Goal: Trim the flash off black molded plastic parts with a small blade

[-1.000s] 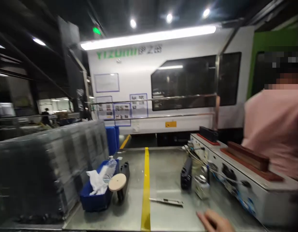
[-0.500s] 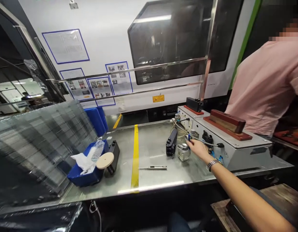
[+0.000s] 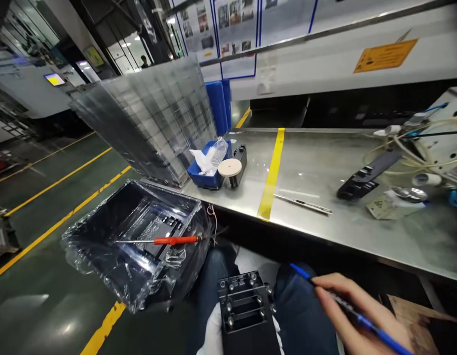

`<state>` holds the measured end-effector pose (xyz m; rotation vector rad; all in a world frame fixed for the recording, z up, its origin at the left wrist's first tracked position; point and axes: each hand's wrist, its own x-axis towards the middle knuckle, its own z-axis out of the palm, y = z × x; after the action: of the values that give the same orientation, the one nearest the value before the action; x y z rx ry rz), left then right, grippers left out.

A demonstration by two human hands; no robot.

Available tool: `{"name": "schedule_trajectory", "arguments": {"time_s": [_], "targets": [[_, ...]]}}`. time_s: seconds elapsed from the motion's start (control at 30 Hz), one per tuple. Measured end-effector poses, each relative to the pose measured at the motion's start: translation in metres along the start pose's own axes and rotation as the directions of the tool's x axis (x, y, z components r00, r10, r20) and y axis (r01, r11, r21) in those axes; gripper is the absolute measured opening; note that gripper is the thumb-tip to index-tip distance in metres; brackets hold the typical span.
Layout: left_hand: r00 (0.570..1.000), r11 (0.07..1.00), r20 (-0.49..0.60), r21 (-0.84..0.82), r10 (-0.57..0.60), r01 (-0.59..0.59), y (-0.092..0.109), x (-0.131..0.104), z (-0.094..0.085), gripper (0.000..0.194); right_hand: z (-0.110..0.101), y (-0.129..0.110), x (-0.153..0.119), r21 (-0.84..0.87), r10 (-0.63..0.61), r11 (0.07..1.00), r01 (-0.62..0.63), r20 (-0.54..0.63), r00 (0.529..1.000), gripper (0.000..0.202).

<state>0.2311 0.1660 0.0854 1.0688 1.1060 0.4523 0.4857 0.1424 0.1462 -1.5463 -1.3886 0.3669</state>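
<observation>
In my lap stands a black plastic housing (image 3: 247, 323), its top edge set with several shiny metal pins or screws. My left hand (image 3: 212, 329), in a white glove, is wrapped round it from behind; most of the fingers are hidden. To its right, my bare right hand (image 3: 356, 310) pinches a slim blue pen-like tool (image 3: 301, 271), tip pointing toward the housing. On the steel bench (image 3: 310, 170) lie a thin silver knife-like tool (image 3: 304, 203), another black housing (image 3: 367, 175) and a squarish pale bottle (image 3: 387, 204) with a metal top.
A plastic-lined black crate (image 3: 135, 246) stands at my left, with an air gun-like red-handled rod (image 3: 174, 240) across it. On the bench are a blue bin (image 3: 204, 180), a round cream disc (image 3: 229, 167) and yellow tape (image 3: 273, 172). Tubes and cables (image 3: 402, 143) crowd the right.
The view has swung left and down. My right hand has come from beside the bottle to above my lap with the blue tool. My left hand and the held housing have come into view.
</observation>
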Motion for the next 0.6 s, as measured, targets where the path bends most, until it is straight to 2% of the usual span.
{"name": "schedule_trajectory", "arguments": {"time_s": [0.07,0.17,0.4,0.6], "targets": [[0.998,0.997,-0.007,-0.039,-0.065,0.065,-0.008,-0.006,0.0,0.049,0.016,-0.016,-0.008,0.014,-0.114,0.994,0.113,0.069,0.991,0.012],[0.993,0.99,-0.001,-0.081,-0.12,0.119,-0.01,-0.009,0.002,0.048,0.032,-0.031,-0.014,0.078,-0.188,0.981,0.18,0.106,0.977,0.018],[0.993,0.985,0.016,-0.125,-0.115,0.116,0.006,-0.004,0.003,0.044,0.059,-0.044,-0.026,0.186,-0.083,0.98,0.071,0.061,0.995,0.016],[0.995,0.988,0.002,-0.117,-0.101,0.1,0.002,-0.008,-0.002,0.044,0.053,-0.05,-0.02,0.142,-0.143,0.983,0.119,0.166,0.976,0.014]]}}
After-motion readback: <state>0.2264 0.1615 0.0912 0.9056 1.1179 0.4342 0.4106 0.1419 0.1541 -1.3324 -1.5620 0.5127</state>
